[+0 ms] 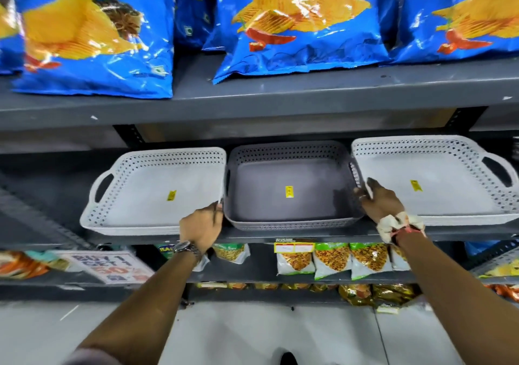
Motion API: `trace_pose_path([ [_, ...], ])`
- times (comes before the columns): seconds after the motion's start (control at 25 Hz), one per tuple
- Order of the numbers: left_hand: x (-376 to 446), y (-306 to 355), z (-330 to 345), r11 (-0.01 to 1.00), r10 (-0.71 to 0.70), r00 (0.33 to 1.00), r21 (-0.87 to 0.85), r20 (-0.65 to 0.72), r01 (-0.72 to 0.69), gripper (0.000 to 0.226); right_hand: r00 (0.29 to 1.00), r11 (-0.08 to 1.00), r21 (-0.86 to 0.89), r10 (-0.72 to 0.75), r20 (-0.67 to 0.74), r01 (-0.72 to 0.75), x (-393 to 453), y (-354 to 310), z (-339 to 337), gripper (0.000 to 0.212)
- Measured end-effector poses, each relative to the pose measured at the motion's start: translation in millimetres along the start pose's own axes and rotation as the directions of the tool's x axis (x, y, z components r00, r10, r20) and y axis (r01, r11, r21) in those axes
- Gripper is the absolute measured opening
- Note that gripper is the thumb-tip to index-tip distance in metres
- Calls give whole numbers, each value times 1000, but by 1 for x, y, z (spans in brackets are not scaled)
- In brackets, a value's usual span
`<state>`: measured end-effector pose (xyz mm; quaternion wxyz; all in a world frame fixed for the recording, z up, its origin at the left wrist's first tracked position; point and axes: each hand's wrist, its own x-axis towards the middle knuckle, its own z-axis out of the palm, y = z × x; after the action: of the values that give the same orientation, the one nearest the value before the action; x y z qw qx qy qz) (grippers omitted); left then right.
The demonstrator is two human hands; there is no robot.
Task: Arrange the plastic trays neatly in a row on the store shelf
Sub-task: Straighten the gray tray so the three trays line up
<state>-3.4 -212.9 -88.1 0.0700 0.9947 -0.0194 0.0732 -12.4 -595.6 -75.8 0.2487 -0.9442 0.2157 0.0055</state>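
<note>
All 3 perforated plastic trays, 2 white (157, 187) (432, 176) flanking 1 grey (289, 185), already sit in a row on the dark metal shelf (252, 234), with the left hand (200, 224) pinching the left white tray's corner and the right hand (377, 200) gripping the right white tray's near corner, so likely only squaring remains.

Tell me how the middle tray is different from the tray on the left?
The middle tray is dark grey; the left tray is pale, nearly white. The middle tray looks deeper, while the left tray looks shallower with flared sides. The left tray shows a loop handle at its outer end; the middle tray shows only a slot at its side. Both have perforated walls and a yellow sticker inside.
</note>
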Motion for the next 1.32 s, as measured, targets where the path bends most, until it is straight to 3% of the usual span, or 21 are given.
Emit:
trace_pose_path([
  [0.24,2,-6,2,997,58,998,48,-10,-58,41,993,999,6,-42,-112,43,-14,-6,-2,50],
  [0.44,7,-7,0,997,67,998,27,-6,-67,42,986,995,-11,-100,-131,99,-17,-6,5,31],
  [1.32,5,-18,6,988,150,987,35,-49,-149,50,988,996,20,-88,-124,91,-14,-6,11,25],
])
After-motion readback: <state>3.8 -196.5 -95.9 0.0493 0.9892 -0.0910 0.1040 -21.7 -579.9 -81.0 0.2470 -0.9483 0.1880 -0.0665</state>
